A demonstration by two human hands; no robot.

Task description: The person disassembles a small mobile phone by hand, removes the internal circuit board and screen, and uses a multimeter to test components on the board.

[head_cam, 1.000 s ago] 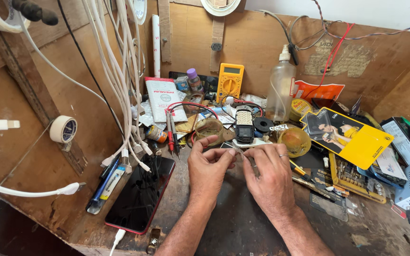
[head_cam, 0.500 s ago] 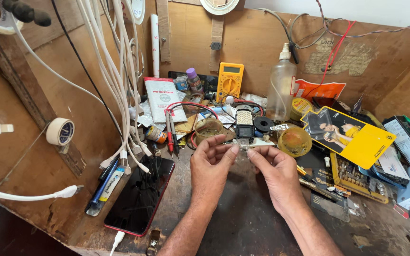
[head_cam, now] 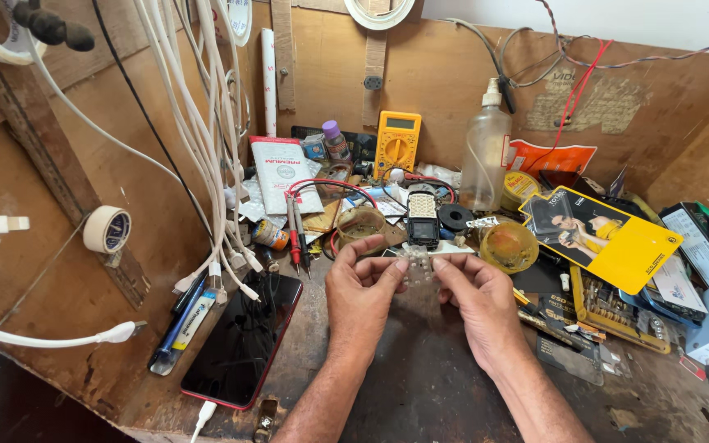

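Wooden boards wall in a crowded repair bench (head_cam: 420, 394), its dark top scuffed and scattered with tools and phone parts. On the far side of the fingers, against the back wall, stand a cloudy plastic spray bottle (head_cam: 484, 156) and a yellow multimeter (head_cam: 396, 143). Well out to the left of the fingers, a red-edged smartphone (head_cam: 244, 340) lies face up with its screen dark, under a bundle of white charging cables (head_cam: 207, 139). To the right of the fingers a yellow printed card (head_cam: 605, 234) rests on the clutter.

The left hand (head_cam: 363, 291) and the right hand (head_cam: 473, 299) meet over the middle of the bench. Between them they hold a small translucent keypad sheet (head_cam: 417, 267), pinched at each side edge by thumb and forefinger, the other fingers curled loosely; it is raised off the bench, flat face toward the camera. Just beyond the fingertips lies a small black keypad phone (head_cam: 423, 221), seemingly opened, and just right of it a round yellow tub (head_cam: 509, 244).

As a judgement: the phone looks taken apart and the keypad sheet is out in the hands, apart from the phone. Refitting and closing appear undone.
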